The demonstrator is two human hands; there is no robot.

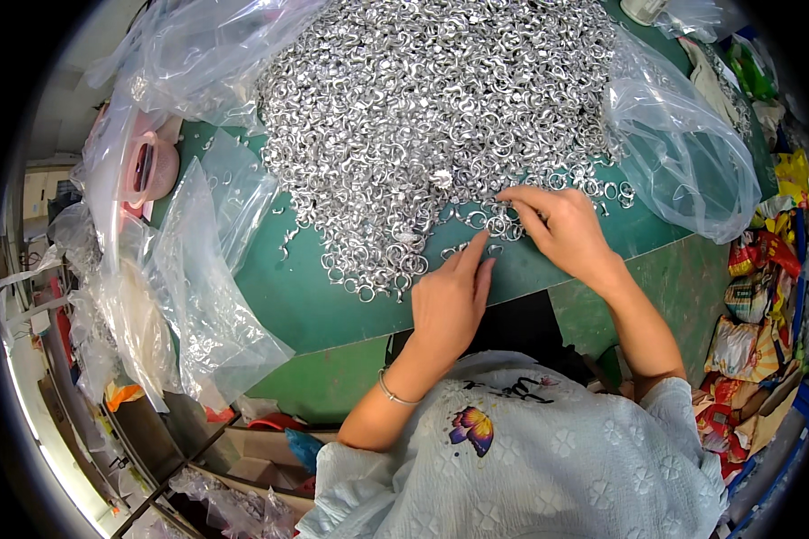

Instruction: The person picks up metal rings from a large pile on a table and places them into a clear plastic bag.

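Observation:
A big heap of small silver metal rings [404, 108] covers much of the green table, thinning to scattered pieces at its near edge. My left hand [446, 305] rests low over this edge, its index finger stretched forward among loose rings and its thumb apart. To the right, my right hand [566, 232] reaches in with index finger and thumb spread at the tips. These tips touch or hover just over a small cluster of rings [503, 223]; the rest of its fingers are tucked out of sight. Neither hand visibly holds a ring.
Clear plastic bags lie on both sides: a large one [683, 148] at right, another [211, 296] hanging over the left edge. A pink basket-like container [157, 168] stands at left. Colourful packages [746, 350] are piled along the right. The table's near edge [368, 340] runs before my body.

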